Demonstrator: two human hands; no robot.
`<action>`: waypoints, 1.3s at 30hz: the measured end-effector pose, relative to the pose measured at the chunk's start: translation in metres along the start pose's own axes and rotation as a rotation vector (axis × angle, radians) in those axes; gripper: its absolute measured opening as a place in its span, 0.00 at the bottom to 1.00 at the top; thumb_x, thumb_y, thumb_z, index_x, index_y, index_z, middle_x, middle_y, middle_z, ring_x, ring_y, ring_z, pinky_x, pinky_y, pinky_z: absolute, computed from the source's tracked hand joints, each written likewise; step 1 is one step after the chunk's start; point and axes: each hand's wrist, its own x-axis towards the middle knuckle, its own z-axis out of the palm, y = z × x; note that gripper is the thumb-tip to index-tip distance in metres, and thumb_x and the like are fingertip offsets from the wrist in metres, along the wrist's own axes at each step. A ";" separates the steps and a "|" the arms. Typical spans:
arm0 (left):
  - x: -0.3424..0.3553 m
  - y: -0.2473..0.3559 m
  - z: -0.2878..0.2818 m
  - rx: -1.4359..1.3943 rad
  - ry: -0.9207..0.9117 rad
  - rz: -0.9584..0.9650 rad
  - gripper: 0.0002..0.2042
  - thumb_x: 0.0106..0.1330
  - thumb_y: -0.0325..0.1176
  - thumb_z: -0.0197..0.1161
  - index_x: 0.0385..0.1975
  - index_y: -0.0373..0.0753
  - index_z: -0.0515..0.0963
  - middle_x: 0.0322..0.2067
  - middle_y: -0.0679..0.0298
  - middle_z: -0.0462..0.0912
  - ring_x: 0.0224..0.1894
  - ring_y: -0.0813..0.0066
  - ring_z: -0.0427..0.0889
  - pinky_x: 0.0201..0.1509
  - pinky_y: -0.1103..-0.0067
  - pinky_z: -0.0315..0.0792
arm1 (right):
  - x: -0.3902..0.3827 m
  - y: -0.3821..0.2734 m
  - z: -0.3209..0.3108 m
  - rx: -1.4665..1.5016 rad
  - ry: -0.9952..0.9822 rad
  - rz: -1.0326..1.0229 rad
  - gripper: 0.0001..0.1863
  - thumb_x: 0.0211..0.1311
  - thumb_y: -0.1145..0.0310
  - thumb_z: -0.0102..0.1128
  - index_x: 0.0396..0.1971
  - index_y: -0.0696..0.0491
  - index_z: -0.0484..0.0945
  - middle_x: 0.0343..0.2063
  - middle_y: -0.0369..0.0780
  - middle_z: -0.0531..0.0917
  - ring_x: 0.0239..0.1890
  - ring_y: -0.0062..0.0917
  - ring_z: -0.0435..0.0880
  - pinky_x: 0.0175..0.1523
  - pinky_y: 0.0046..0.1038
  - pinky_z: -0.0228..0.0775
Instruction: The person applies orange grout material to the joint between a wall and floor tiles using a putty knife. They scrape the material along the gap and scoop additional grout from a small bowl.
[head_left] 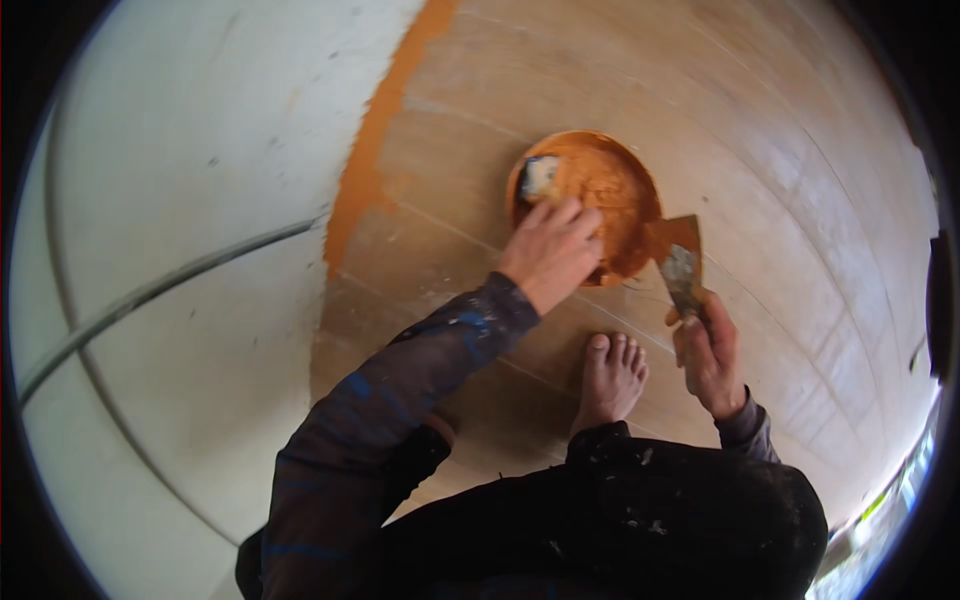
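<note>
A round orange bucket [648, 182] stands on the tiled floor in front of me, with thick orange paste [600, 185] inside. My left hand [555, 250] reaches over its near left rim with the fingers bent down; what they grip, if anything, is hidden. Just beyond those fingers, inside the bucket, a small pale block-like object with a dark edge [541, 177] shows, its kind unclear. Beside the bucket's right rim is a putty knife [682, 262], its blade smeared with orange and grey. My right hand [712, 350] is closed round the handle, blade pointing away from me.
On the left rises a white wall [200, 130], a grey conduit [170, 290] running across it. A band of orange paste [372, 150] follows the seam between wall and tiles [780, 200]. My bare foot [610, 380] rests close to the bucket's near side.
</note>
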 end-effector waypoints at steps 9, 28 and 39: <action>-0.012 0.000 0.016 0.256 0.063 0.041 0.06 0.61 0.36 0.63 0.28 0.47 0.86 0.37 0.71 0.78 0.49 0.71 0.73 0.48 0.72 0.67 | 0.007 -0.011 0.008 -0.065 -0.092 -0.045 0.16 0.80 0.67 0.42 0.58 0.59 0.70 0.40 0.38 0.78 0.21 0.10 0.69 0.24 0.17 0.65; -0.034 0.034 -0.003 -0.229 0.242 -0.254 0.08 0.65 0.34 0.59 0.34 0.35 0.79 0.39 0.58 0.76 0.46 0.62 0.73 0.51 0.68 0.70 | 0.031 -0.047 -0.011 -0.393 -0.219 -0.065 0.17 0.78 0.71 0.44 0.61 0.59 0.72 0.35 0.36 0.80 0.23 0.13 0.70 0.30 0.18 0.66; -0.100 0.060 0.017 -1.345 0.145 -0.929 0.08 0.79 0.33 0.56 0.40 0.34 0.73 0.33 0.64 0.81 0.33 0.75 0.79 0.40 0.78 0.73 | 0.073 -0.059 0.007 -1.105 -0.169 -0.353 0.15 0.67 0.76 0.55 0.52 0.56 0.77 0.34 0.49 0.80 0.34 0.51 0.81 0.38 0.46 0.73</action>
